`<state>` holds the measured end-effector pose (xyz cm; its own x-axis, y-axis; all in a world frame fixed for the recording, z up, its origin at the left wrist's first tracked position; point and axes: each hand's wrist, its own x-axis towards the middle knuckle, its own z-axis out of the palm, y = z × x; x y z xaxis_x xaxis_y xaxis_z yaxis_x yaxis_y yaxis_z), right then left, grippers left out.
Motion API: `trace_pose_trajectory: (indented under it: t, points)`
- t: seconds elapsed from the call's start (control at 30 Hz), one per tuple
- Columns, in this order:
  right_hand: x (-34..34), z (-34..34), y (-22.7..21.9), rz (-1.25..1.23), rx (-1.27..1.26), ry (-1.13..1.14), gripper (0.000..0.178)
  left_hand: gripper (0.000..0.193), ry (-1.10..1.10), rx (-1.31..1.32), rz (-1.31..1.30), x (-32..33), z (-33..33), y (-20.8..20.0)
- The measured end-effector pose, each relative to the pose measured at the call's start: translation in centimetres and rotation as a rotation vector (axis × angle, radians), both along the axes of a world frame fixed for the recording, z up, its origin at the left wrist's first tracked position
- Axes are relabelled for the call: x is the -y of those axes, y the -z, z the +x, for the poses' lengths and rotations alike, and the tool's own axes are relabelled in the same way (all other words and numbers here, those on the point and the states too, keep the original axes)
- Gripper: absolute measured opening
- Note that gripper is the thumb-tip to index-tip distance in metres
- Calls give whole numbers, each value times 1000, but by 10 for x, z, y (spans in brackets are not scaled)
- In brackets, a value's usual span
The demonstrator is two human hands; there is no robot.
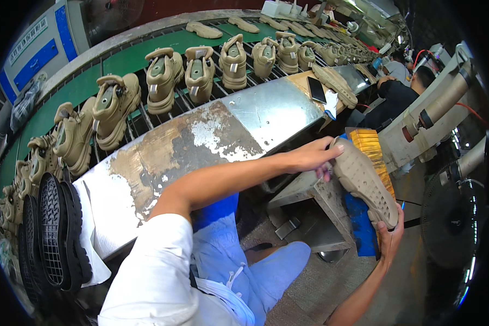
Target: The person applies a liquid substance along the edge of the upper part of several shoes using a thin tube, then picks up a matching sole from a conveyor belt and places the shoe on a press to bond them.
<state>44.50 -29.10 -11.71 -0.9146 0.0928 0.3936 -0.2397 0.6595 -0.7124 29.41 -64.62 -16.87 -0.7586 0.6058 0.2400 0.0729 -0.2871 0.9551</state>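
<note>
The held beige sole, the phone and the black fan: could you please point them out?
Held beige sole [364, 176]: head view, middle of its camera-facing side.
Phone [316, 90]: head view, middle of its dark screen.
Black fan [455, 223]: head view, middle of its round guard.

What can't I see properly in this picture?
All in the head view:
- The far side of the tan sole: turned away from the camera.
- Some fingers of the left hand: blurred.
- Part of the yellow block: covered by the tan sole.
- The farthest shoes in the row: too small to count.
- The right side of the black fan: lost in the dark rim.
</note>
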Motion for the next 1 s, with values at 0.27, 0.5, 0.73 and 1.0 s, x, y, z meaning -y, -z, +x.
trace_pose_trajectory:
  t: [0.27, 0.5, 0.73, 1.0]
  points:
    - [-2, -1, 13, 49, -57, -46, 66, 34, -450, 259, 194, 76, -25, -15]
    - [-1, -5, 15, 122, -74, -3, 45, 42, -1302, 17, 498, 268, -101, -61]
    - [-5, -1, 17, 119, -83, 27, 42, 80, -1207, -98, 158, 276, -99, 1]
    - [6, 1, 16, 144, -81, -4, 39, 41, -1724, -524, -507, 309, 133, 45]
